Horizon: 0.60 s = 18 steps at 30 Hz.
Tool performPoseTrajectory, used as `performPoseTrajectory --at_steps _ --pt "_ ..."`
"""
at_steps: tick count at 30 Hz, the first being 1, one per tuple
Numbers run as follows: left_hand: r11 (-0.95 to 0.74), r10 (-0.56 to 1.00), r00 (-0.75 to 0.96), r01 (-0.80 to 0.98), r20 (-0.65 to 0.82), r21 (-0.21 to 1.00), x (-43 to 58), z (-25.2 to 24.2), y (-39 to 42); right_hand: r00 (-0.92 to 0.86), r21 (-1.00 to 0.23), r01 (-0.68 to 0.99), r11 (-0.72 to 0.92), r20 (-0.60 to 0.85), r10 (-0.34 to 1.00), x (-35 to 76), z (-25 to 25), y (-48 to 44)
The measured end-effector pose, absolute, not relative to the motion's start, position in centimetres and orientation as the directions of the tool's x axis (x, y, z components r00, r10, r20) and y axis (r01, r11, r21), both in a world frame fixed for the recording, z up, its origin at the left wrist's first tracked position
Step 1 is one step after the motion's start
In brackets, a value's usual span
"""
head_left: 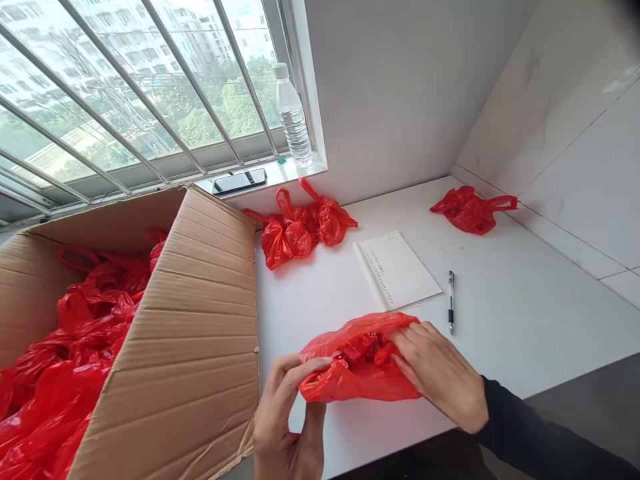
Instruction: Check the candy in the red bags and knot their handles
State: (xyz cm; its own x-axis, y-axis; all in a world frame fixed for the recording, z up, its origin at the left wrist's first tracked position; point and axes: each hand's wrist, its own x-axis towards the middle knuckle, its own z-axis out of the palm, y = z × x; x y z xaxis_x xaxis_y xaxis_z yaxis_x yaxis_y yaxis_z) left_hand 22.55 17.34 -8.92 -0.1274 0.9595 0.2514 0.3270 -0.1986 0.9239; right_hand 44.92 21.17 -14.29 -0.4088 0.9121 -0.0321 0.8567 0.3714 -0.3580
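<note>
A red plastic bag (357, 387) lies opened wide near the front edge of the white table. Inside it show small red packets (361, 347), whose kind I cannot make out. My left hand (293, 407) grips the bag's left rim between fingers and thumb. At the right side, my right hand (435, 367) reaches into the mouth with its fingertips partly hidden by the plastic, holding that edge. Beyond the bag are a notebook (405, 270) with writing on it and a pen (451, 303).
A cardboard box (185, 333) full of red plastic bags (85, 327) stands on the left. Several knotted red bags (300, 233) sit by the wall, another red bag (470, 210) at the back right. On the sill are a water bottle (294, 120) and a phone (240, 181).
</note>
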Motion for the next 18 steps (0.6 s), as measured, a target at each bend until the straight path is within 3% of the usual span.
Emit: performPoseTrajectory --at_steps 4,7,10,12,15,18 --pt "-0.234 0.861 -0.312 0.459 0.402 0.857 23.7 -7.9 17.1 -0.433 -0.549 0.719 0.425 0.123 0.893 45.7 -10.6 20.1" --pt "-0.165 0.879 -0.413 0.209 0.240 0.964 24.2 -7.0 17.1 -0.355 -0.678 0.598 0.428 0.255 0.900 46.8 -7.6 19.4" --pt "-0.096 0.975 -0.217 -0.204 0.050 0.974 24.1 -6.4 17.7 -0.233 -0.689 0.593 0.417 0.349 0.908 48.1 -5.7 19.0" --pt "-0.007 0.998 -0.058 -0.372 -0.016 0.928 24.0 -6.3 18.4 -0.206 -0.704 0.563 0.433 0.387 0.899 48.7 -5.1 19.1" --pt "0.126 0.990 -0.012 -0.409 -0.144 0.904 24.6 -6.1 19.0 -0.220 -0.779 0.475 0.410 0.346 0.912 48.9 -4.6 19.2" --pt "0.213 0.974 -0.019 -0.259 -0.225 0.942 26.0 -6.1 18.4 -0.225 -0.841 0.413 0.351 0.279 0.934 48.0 -4.0 19.2"
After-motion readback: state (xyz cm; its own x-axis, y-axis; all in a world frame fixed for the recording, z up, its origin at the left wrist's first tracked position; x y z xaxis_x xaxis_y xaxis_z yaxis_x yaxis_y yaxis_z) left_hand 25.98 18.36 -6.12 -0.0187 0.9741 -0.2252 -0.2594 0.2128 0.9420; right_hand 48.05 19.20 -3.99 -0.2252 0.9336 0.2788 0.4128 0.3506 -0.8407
